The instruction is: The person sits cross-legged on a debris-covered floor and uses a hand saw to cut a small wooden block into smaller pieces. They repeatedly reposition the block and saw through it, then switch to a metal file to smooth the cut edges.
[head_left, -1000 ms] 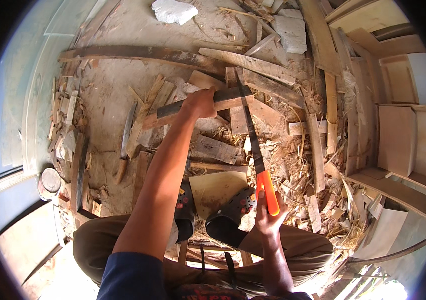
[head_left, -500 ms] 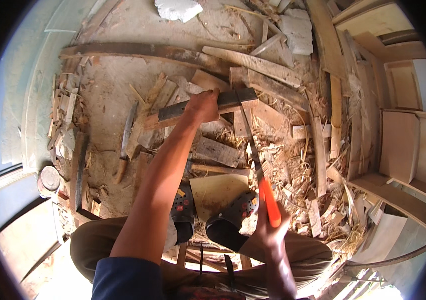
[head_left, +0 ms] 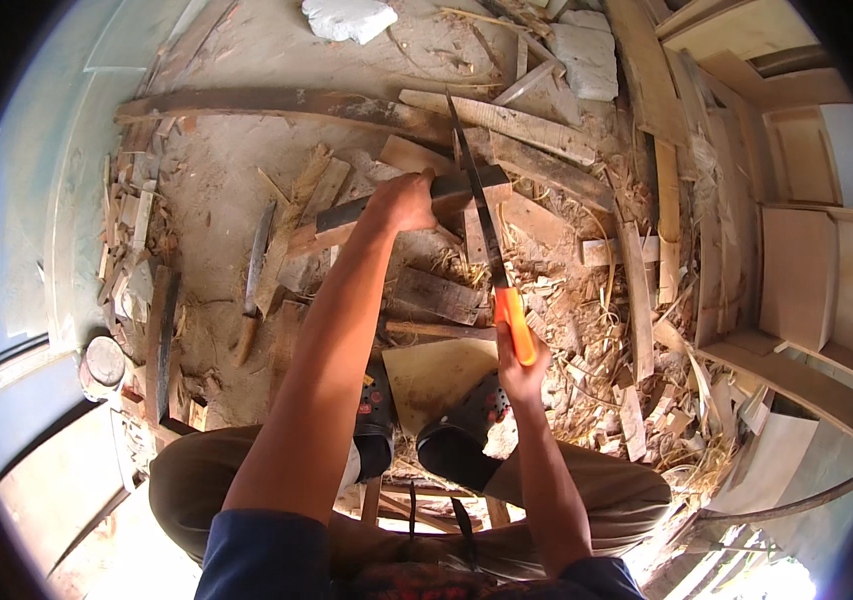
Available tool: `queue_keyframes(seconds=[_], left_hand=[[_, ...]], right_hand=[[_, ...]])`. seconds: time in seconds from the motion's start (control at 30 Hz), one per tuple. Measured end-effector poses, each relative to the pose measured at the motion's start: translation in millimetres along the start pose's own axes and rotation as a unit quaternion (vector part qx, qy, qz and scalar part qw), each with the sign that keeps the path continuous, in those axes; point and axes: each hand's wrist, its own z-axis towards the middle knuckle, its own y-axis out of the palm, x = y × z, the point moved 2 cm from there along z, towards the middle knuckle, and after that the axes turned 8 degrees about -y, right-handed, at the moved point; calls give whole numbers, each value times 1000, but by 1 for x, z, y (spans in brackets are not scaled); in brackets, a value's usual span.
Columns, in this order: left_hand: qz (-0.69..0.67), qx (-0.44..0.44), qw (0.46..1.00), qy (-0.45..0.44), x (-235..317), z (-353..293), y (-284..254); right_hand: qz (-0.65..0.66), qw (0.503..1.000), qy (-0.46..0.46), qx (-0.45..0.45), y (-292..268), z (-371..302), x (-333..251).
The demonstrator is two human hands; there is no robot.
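My left hand (head_left: 404,203) is closed around a thick dark wooden block (head_left: 346,216), gripping it near its middle. The block lies at a slight slant across other scrap wood, its right end raised a little toward the far side. In my right hand (head_left: 523,366) is the orange handle of a hand saw (head_left: 512,318). The saw's dark blade crosses the block a short way in from its right end, to the right of my left hand, and its tip reaches well past the block. How deep the blade sits in the wood I cannot tell.
Wood offcuts and shavings (head_left: 586,370) litter the ground on the right. A long knife-like tool (head_left: 258,262) lies to the left, beyond a round can (head_left: 103,362). White chunks (head_left: 350,18) lie at the far side. Wooden panels (head_left: 798,285) line the right edge. My shoes (head_left: 374,420) are below.
My right hand has pushed the saw forward, away from me, so more blade extends past the block. My left hand keeps its hold on the block.
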Motion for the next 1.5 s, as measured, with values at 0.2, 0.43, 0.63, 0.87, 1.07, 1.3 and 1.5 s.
queue_keyframes(seconds=[0.2,0.43,0.63,0.87,1.07,1.3,1.5], left_hand=[[19,-16,999,-28,-9,9,3],[-6,-7,1000,-13,-2,3,2],[15,-22,999,-26,-4,4,-1],[-11,-9,1000,-10,-6,6,-3],[-47,30,998,0,-10,5,5],[-18,83,996,0,1,-4,4],[-5,131,991,9,-1,-8,21]], right_hand=[[-62,990,-97,78,-81,-60,-97],[-36,997,66,1,-67,-41,-115],[-15,996,87,-22,-58,-38,-129],[-75,993,50,-76,-73,-59,-111],[-66,995,45,-56,-55,-14,-150],[-94,992,-90,-1,33,66,-53],[-19,997,-40,71,26,45,-47]])
